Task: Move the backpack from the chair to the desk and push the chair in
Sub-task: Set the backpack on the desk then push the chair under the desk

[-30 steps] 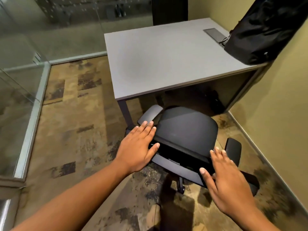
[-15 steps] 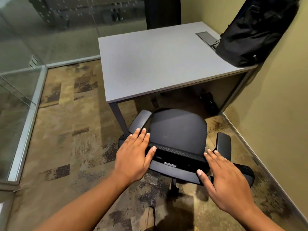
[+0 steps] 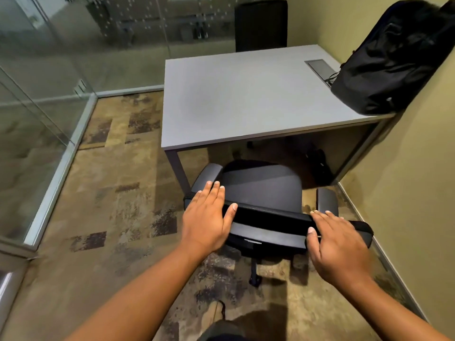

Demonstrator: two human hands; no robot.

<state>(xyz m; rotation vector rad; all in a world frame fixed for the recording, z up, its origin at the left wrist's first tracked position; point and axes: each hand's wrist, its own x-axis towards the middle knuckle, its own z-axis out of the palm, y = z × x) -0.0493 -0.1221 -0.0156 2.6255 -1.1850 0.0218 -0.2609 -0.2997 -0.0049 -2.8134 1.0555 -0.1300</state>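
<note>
Chair point(image 3: 261, 190), lower centre: my left hand point(image 3: 209, 220) and right hand point(image 3: 337, 244) spread flat on backrest top; seat front at desk point(image 3: 246, 94) edge; backpack point(image 3: 394, 60) upper right.

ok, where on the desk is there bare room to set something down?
Most of the grey rectangular desk top is bare: the whole left and middle, from the near edge to the far edge. The right side is crowded: the black fabric backpack fills the near right corner against the wall, with the grey cable hatch and cords just behind it.
</note>
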